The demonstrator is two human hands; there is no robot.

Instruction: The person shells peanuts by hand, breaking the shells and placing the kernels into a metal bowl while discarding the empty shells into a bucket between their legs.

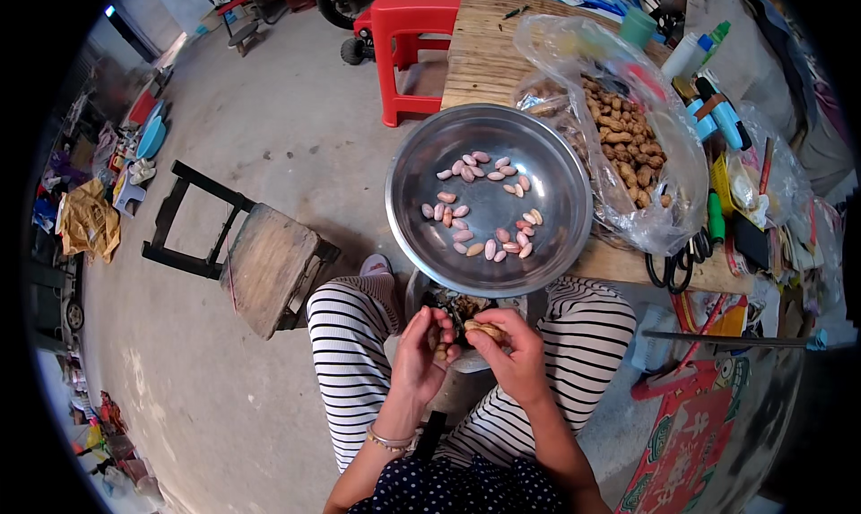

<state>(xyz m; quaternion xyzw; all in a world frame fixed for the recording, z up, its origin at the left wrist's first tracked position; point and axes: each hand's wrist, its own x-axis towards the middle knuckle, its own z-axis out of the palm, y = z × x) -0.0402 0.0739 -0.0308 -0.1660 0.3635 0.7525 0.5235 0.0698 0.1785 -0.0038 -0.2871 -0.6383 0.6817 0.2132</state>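
Note:
Between the thumb and fingers of my right hand [512,349] is an unshelled peanut [485,329]. My left hand [424,356] has its fingers curled around more unshelled peanuts [438,344], partly hidden by the fingers. Both hands are side by side above a bin [471,364] between my knees, with dark scraps and shells [464,304] inside. Just beyond them, a stainless steel basin [494,211] rests partly over the table's edge. Several pink shelled peanut kernels [461,225] lie scattered on its bottom.
On the wooden table [481,56], a clear plastic bag [679,228] of unshelled peanuts [625,144] stands right of the basin. Black-handled scissors [672,272] lie at the table's near edge. A red plastic stool [417,9] is behind the table's left side, and a wooden chair [272,262] stands left of my knee.

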